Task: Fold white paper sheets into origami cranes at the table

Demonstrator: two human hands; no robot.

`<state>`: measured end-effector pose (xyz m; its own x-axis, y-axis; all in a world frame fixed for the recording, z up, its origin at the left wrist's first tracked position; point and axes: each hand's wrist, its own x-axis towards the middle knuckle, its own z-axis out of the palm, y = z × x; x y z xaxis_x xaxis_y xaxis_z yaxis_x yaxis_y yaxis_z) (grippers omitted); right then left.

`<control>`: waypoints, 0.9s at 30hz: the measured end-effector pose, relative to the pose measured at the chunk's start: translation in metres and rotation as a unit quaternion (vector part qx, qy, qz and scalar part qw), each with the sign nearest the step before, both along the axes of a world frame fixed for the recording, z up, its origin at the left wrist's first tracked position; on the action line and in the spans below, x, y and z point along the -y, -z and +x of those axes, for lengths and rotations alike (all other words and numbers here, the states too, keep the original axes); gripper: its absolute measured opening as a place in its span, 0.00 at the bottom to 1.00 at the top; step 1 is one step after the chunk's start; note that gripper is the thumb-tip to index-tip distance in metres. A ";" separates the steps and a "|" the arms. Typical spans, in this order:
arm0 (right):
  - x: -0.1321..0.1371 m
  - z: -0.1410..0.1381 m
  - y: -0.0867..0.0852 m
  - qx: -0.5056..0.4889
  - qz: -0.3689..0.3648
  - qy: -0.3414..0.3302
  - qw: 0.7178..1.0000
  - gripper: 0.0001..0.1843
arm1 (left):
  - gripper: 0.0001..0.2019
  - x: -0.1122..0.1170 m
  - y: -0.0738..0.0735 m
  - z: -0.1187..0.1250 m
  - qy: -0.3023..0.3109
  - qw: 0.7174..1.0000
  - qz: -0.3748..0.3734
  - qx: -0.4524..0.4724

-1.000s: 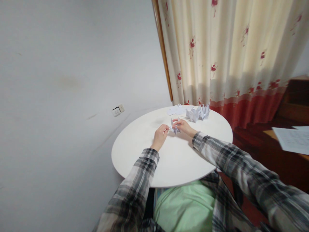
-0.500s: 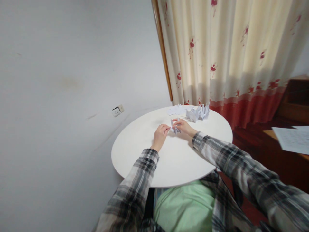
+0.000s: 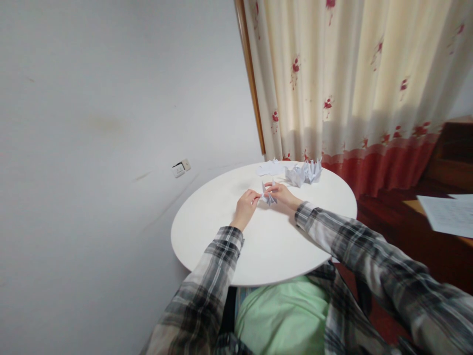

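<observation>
The round white table (image 3: 207, 236) spans the space in front of you, with a group of folded white papers (image 3: 305, 172) near its far edge, beyond your hands. Your right hand (image 3: 283, 194) has its fingers curled about the right side of the folded paper piece (image 3: 271, 199); your left hand (image 3: 245, 207) pinches its left end narrowly between thumb and fingertips. That piece sits between your two hands, over the middle of the table. Expect it to weigh almost nothing and to feel crisp along its creases but limp across single layers, so it should dent or tear under a hard squeeze; dry paper is unlikely to slip. Best hold it by its thick, layered body, and touch the thin upright points, the smallest and likely weakest parts, only lightly.
</observation>
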<state>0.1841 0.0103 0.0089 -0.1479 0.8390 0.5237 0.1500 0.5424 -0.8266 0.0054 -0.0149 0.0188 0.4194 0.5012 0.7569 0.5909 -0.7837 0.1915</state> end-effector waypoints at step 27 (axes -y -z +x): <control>-0.001 -0.002 0.006 -0.071 -0.032 -0.044 0.996 0.11 | 0.05 0.010 -0.002 0.002 -0.047 0.991 0.075 -0.100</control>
<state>0.1824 0.0117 0.0024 -0.1505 0.8580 0.4911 -0.0170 0.4944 -0.8691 0.0074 -0.0253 0.0212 0.5254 0.4341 0.7318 0.6774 -0.7338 -0.0510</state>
